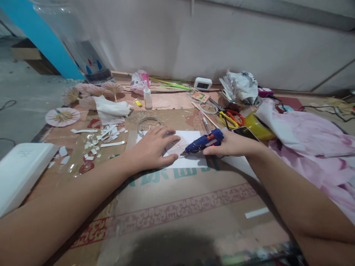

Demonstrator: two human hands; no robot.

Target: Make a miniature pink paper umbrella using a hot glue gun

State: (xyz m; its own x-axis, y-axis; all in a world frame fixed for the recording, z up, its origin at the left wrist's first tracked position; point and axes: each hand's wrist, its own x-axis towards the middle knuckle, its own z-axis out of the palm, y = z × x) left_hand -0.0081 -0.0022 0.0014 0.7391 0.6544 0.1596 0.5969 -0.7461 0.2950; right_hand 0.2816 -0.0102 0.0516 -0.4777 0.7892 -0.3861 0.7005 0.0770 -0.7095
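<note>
Right hand [230, 144] grips a glue gun [203, 142] at a paper disc [179, 147]; left hand [155, 148] spreads over its edge. Paper umbrellas [63, 116] appear complete, the disc unfinished

"What lies in the middle?"

"A paper sheet [193, 162] on the cardboard [172, 195], with a ribbed paper disc [181, 143] on it. The left hand [158, 146] is at the disc's left; the hot glue gun [203, 142], in the right hand [230, 144], is at its right."

"And to the left?"

"Paper scraps [110, 133], with miniature paper parasols [63, 116] farther back."

"Behind the sheet?"

"A glue bottle [148, 96], with a digital clock [202, 84] to its right."

"On the right?"

"Scissors [242, 119] behind the right hand, then heaped cloth [310, 129] farther right."
</note>
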